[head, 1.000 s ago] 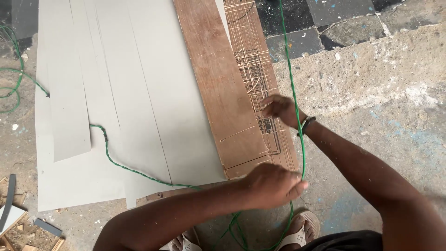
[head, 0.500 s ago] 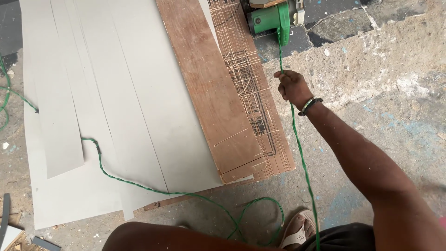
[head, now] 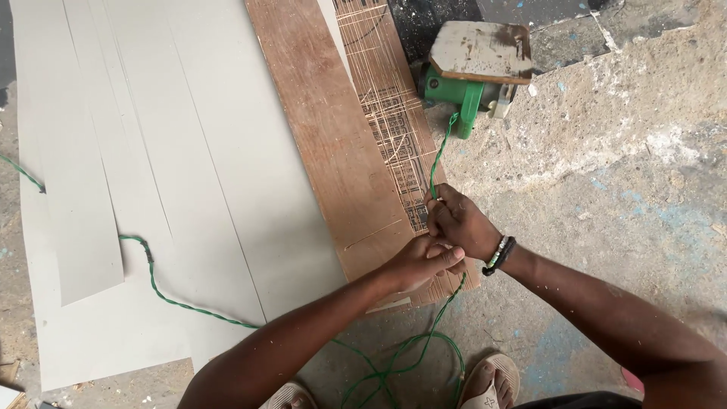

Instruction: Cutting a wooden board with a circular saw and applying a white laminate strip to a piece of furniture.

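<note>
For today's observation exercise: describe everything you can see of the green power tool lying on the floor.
The green power tool lies on the rough concrete floor beside the brown wooden board, at the top of the view. Its body looks like green plastic, and a worn, pale flat plate with chipped corners covers most of it. A green cord runs from it to the right hand and left hand, which grip it together.

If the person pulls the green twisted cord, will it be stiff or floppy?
The green twisted cord is probably floppy: it lies in loose loops on the floor. It likely drags easily over the smooth grey sheets. Pulled hard, it might tug the green power tool.
</note>
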